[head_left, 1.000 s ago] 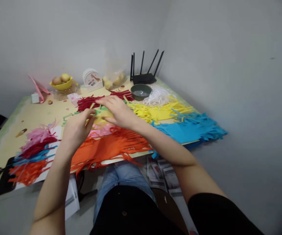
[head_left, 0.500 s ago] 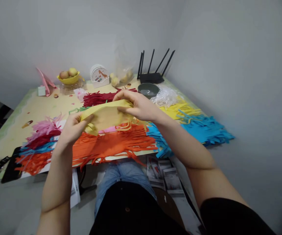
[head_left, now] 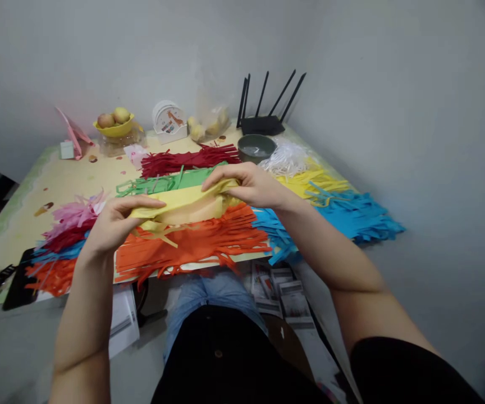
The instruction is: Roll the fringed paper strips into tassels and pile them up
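A strip of yellow fringed tissue paper (head_left: 183, 199) is stretched between my two hands above the table. My left hand (head_left: 122, 216) pinches its left end, thumb below and fingers on top. At the other end, my right hand (head_left: 242, 182) grips the paper, which bunches up under the fingers. Thin yellow strands dangle from the left end. Under the held paper lies orange fringed tissue paper (head_left: 192, 244) along the table's front edge. Green fringed paper (head_left: 192, 178) and dark red fringed paper (head_left: 187, 161) lie behind it.
Blue (head_left: 352, 219) and yellow fringed paper (head_left: 314, 182) lie to the right, beside white strands (head_left: 287, 157). A dark bowl (head_left: 256, 148) and a black router (head_left: 261, 124) stand behind. Pink, red, blue and orange tassels (head_left: 72, 224) cover a dark flat object (head_left: 21, 283) at left. A fruit bowl (head_left: 115, 130) sits at the back.
Both hands have lowered slightly and moved a little apart, and the yellow paper has tipped and gathered at its ends. More of the green and dark red paper behind now shows.
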